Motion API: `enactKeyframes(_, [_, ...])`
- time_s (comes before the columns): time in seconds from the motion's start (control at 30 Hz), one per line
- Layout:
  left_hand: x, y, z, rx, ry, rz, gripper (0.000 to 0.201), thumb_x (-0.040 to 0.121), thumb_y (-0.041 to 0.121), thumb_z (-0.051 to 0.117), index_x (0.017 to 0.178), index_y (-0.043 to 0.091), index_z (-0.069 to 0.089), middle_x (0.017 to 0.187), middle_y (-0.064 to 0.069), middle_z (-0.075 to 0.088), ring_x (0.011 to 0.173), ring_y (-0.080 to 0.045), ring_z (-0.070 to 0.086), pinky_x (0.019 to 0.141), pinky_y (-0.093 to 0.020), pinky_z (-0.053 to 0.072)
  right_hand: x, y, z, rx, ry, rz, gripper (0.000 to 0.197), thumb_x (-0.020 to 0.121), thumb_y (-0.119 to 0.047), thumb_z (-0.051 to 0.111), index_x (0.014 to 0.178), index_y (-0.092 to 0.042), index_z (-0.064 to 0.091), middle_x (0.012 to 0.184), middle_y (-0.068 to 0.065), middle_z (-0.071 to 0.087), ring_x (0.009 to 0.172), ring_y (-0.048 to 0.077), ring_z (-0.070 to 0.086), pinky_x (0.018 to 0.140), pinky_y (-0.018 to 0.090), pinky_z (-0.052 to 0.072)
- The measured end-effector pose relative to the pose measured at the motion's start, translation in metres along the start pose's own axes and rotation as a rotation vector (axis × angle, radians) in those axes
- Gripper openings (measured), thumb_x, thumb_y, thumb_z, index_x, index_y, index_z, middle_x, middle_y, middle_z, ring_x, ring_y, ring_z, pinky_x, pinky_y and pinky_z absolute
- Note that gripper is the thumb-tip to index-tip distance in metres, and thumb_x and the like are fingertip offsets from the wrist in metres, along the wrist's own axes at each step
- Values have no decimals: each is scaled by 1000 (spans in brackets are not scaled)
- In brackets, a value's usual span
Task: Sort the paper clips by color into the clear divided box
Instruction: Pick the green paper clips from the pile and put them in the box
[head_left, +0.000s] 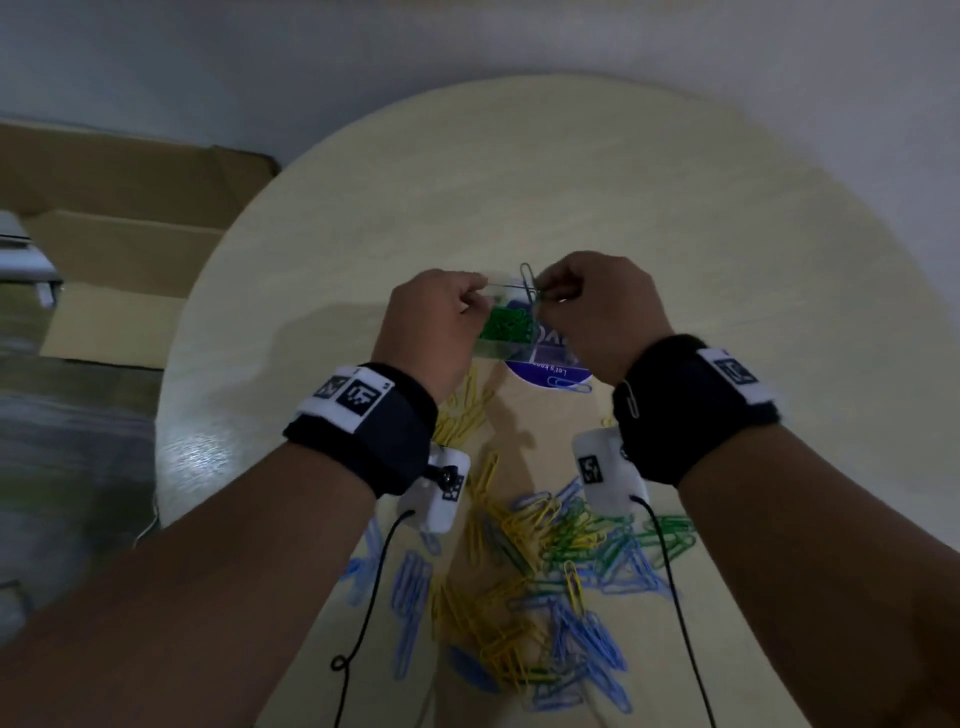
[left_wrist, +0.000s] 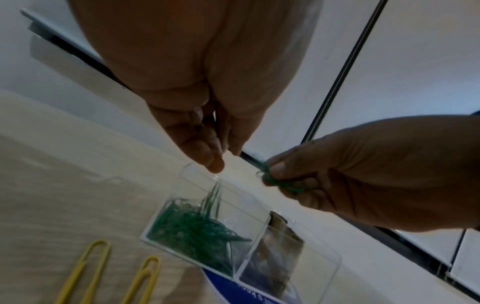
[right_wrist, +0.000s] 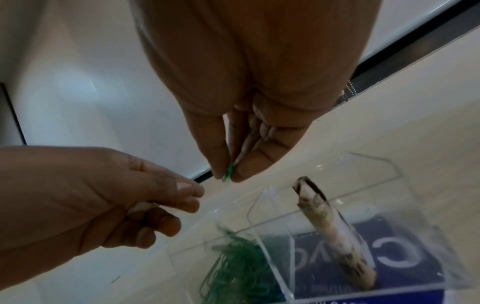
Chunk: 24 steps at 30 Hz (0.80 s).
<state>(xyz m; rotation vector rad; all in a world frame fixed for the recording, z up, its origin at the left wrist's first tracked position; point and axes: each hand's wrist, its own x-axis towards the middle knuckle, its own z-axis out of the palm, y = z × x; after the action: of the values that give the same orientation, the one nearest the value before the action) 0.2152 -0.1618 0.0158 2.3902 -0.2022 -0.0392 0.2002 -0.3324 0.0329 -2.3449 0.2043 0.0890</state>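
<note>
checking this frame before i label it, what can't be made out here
- Left hand: the head view suggests a clip pinched, but fingers hide it, and neither wrist view shows it clearly.
- Green clips in the right hand: number unclear; fingers cover them.
- Clear box: the hands hide most of it in the head view; both wrist views cut it off below.
- Falling green clips: motion-blurred.

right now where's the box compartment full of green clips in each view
Head: green clip compartment sits centre frame, just below both hands.
Left wrist: lower middle, under the left hand's fingers.
Right wrist: bottom centre, cut by the frame edge.
Shared landmark: the blue printed label beneath the clear box.
</note>
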Motion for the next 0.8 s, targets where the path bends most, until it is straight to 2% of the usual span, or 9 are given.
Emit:
enactKeyframes(0.07, [-3,-2,-1,-3,19,-12,28,95,23,54,117,18,69,114,-4,68,93,-19,67,89,-27,50,1,-4,7,-49,-47,-2,26,80,-18,68,106,-15,70,103,4,72,98,21,65,87,27,49])
enactKeyframes(0.13, [-13,-6,-8,7,34,-1,25,95,23,55,115,21,69,112,0,66,86,-14,63,83,-18,46,-9,-1,1,-89,-13,-13,29,83,-20,65,111,-17,69,109,3,71,103,19,63,89,24,44])
enactKeyframes(0.2, [-34,-14,-20,47,-3,31,21,96,23,56,112,23,69,106,3,63,80,-9,58,77,-14,40,-35,8,-10,-65,89,-33,25,82,-19,64,106,-20,71,103,0,73,96,15,65,83,18,43])
enactKeyframes(0.27, [-68,-26,-28,73,-89,118,19,95,23,56,108,23,70,98,2,62,80,-13,59,79,-24,45,-78,25,-16,-58,123,-72,20,82,-18,65,101,-23,71,94,-3,73,82,6,63,75,13,39])
enactKeyframes(0.33, [-111,-39,-31,122,-240,247,22,91,23,53,104,22,71,93,-1,64,85,-21,60,80,-37,48,-131,43,-7,-123,-5,-152,24,84,-19,64,106,-24,69,99,-2,71,83,7,59,80,16,38])
enactKeyframes(0.43, [-173,-60,-18,280,-467,440,27,89,23,52,112,23,67,114,0,64,104,-25,57,89,-39,45,-202,67,24,-337,-339,-306,50,82,-38,54,128,-19,56,130,4,58,122,26,51,104,31,37])
enactKeyframes(0.53, [-205,-71,-4,454,-584,494,44,90,29,53,134,29,48,144,7,45,132,-21,41,104,-39,38,-229,76,47,-546,-548,-293,79,78,-68,43,144,-28,32,158,1,17,147,29,5,116,43,18])
enactKeyframes(0.63, [-199,-75,-6,463,-494,432,42,86,29,55,128,29,53,147,6,44,136,-23,37,104,-43,38,-213,72,57,-520,-507,-314,78,74,-79,42,141,-42,32,160,-1,3,146,29,-9,116,48,10])
enactKeyframes(0.8, [-171,-69,-18,407,-326,341,25,85,27,52,108,27,64,132,5,57,131,-26,43,101,-45,41,-182,64,51,-371,-349,-369,56,80,-67,46,128,-40,53,157,-9,21,147,28,0,116,50,12])
